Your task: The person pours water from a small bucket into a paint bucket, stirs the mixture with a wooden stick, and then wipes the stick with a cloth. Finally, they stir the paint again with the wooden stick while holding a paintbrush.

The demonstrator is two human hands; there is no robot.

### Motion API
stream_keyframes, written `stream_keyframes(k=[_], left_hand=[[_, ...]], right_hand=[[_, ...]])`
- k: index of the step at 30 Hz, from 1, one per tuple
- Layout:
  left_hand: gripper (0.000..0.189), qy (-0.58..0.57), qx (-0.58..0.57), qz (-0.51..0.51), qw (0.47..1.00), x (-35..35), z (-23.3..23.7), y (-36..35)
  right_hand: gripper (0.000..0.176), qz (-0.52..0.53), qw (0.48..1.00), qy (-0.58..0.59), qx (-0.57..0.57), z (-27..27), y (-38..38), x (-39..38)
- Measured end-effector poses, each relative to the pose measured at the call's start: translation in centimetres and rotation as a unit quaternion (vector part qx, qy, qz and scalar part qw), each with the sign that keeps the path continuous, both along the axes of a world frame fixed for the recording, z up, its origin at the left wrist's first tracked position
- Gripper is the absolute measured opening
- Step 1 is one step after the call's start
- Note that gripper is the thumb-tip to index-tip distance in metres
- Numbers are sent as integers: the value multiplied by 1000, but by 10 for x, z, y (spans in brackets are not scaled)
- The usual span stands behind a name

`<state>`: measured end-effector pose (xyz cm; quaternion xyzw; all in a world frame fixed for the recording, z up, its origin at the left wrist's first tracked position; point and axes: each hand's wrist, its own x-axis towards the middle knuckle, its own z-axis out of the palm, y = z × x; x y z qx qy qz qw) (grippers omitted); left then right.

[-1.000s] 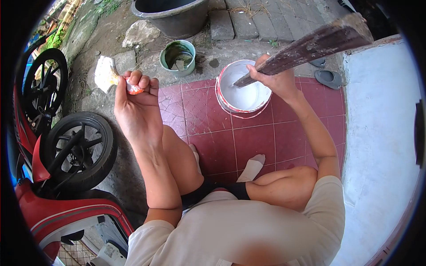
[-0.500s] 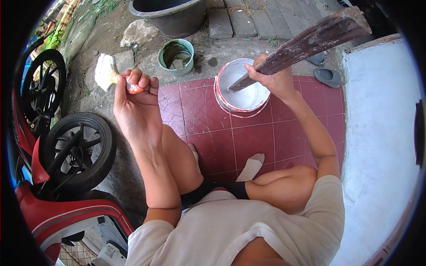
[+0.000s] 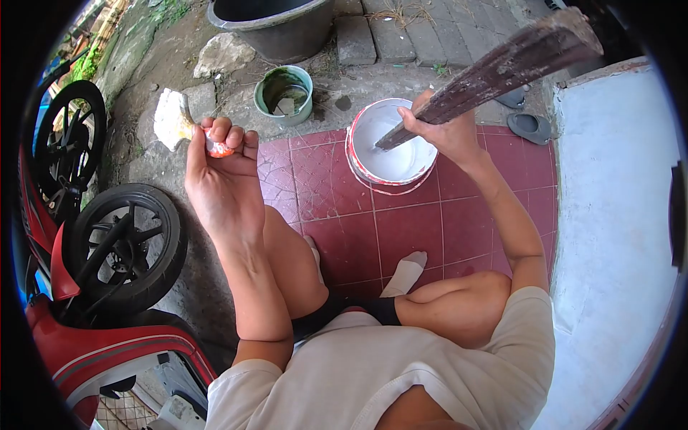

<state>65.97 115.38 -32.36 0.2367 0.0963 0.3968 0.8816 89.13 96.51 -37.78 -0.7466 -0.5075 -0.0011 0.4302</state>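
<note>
My left hand [image 3: 223, 168] is raised at the left, its fingers closed round the orange handle of a paintbrush [image 3: 172, 118] whose bristles are coated in white. My right hand [image 3: 446, 136] grips a long, rough wooden board [image 3: 502, 68], dark brown and weathered. The board slants from the upper right down to the left, and its lower end is inside a paint bucket [image 3: 376, 175] with white paint-smeared walls and a red-marked rim. White paint [image 3: 405, 158] lies in the bucket. Where exactly the board's tip meets the paint is hard to tell.
A green bucket [image 3: 305, 107] with some liquid stands beyond the tiles, before a large black tub [image 3: 287, 36]. Red floor tiles [image 3: 408, 222] lie under my feet. A motorcycle [image 3: 107, 330] is at the left, a white wall [image 3: 609, 215] at the right, grey shoes [image 3: 529, 125] beside it.
The board's lower end has shifted slightly right within the paint bucket, the right hand moving slightly with it. The left hand and paintbrush are almost unmoved.
</note>
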Motion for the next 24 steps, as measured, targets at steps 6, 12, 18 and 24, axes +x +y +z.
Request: stream_keyframes(k=[6, 12, 18, 24], left_hand=[[17, 4, 2, 11, 1000, -2, 2, 0], [17, 4, 0, 0, 1000, 1, -1, -1], [16, 4, 1, 3, 1000, 1, 3, -2], [16, 5, 3, 9, 1000, -1, 1, 0]], right_hand=[[25, -6, 998, -57, -41, 13, -7, 3], [23, -6, 999, 20, -44, 16, -7, -10], [23, -6, 1000, -16, -15, 3, -4, 2], [25, -25, 999, -18, -39, 17, -12, -3]])
